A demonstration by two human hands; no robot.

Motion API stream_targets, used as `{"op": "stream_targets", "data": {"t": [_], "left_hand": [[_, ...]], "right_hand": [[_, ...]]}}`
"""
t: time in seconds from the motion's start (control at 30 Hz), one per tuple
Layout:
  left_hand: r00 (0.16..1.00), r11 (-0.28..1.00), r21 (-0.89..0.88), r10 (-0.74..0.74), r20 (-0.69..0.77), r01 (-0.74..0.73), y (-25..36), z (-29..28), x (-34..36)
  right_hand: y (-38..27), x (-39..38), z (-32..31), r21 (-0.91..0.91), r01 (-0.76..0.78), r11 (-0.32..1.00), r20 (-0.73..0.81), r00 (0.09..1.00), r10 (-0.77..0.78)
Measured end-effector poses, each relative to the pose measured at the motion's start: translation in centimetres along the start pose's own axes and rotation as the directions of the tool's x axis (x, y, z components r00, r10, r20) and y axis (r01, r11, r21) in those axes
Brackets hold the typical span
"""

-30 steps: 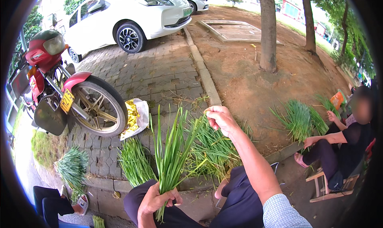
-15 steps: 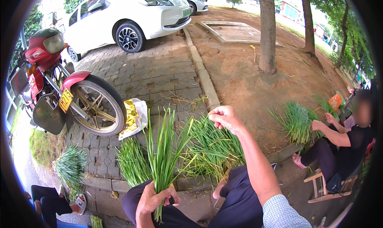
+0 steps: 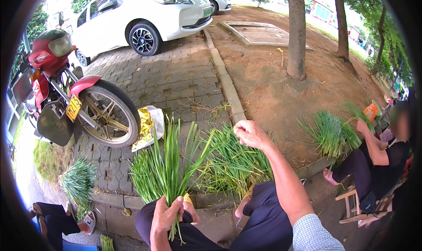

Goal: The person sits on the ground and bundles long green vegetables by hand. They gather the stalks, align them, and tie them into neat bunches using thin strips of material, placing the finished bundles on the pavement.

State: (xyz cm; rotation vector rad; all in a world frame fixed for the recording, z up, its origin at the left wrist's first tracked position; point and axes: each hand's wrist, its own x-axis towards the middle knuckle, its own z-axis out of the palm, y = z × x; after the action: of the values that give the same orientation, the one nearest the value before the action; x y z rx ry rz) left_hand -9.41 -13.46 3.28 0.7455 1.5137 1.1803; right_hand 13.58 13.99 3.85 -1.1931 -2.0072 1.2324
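Note:
My left hand [image 3: 167, 214] is closed around the lower stalks of a bunch of garlic chives [image 3: 175, 161], held upright above my lap with the green leaves fanning out at the top. My right hand [image 3: 252, 134] is raised off to the right, thumb and fingertips pinched together; whatever may be between them is too small to make out. Under that hand lies a loose heap of garlic chives [image 3: 237, 161], mixed with some yellowed leaves, on the paving by the kerb. Just behind the held bunch, a tidier pile of garlic chives [image 3: 144, 174] rests on the bricks.
At the left stands a red motorcycle [image 3: 79, 92], with a gold-and-white bag [image 3: 151, 127] by its front wheel. Another chive bundle [image 3: 78, 180] lies near a seated person's legs [image 3: 55, 222]. On the right, a co-worker [image 3: 380, 158] sits beside more chives [image 3: 329, 132]. A white car [image 3: 145, 18] is parked behind.
My right hand has shifted slightly right and down, still pinched. My left hand keeps its hold on the chives, its thumb now lying across the stalks. The co-worker's hands have risen a little.

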Motion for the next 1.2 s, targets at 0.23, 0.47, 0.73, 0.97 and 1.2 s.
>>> {"op": "stream_targets", "data": {"t": [0.23, 0.47, 0.73, 0.97, 1.2], "left_hand": [[1.0, 1.0, -0.002, 0.006, 0.029, -0.006, -0.3, 0.0, 0.0], [1.0, 0.993, -0.115, -0.014, -0.014, 0.012, 0.4, 0.0, -0.3], [0.998, 0.932, -0.362, 0.012, 0.066, 0.013, 0.3, -0.7, -0.6], [0.996, 0.85, -0.526, 0.013, 0.09, 0.036, 0.0, -1.4, -0.6], [0.992, 0.798, -0.602, 0.043, 0.121, 0.039, -0.1, -1.5, 0.0]], "right_hand": [[1.8, 1.4, -0.5, 0.415, -0.114, 0.903, -0.127, 0.975, 0.182], [2.9, 0.7, 0.7, 0.053, -0.141, 0.989, -0.072, 0.987, 0.144], [0.7, -2.5, 5.8, -0.434, 0.158, 0.887, 0.246, 0.968, -0.051], [1.3, -3.9, 9.4, -0.505, 0.266, 0.821, 0.388, 0.92, -0.059], [1.7, -5.1, 11.4, -0.544, 0.391, 0.742, 0.527, 0.848, -0.061]]}}
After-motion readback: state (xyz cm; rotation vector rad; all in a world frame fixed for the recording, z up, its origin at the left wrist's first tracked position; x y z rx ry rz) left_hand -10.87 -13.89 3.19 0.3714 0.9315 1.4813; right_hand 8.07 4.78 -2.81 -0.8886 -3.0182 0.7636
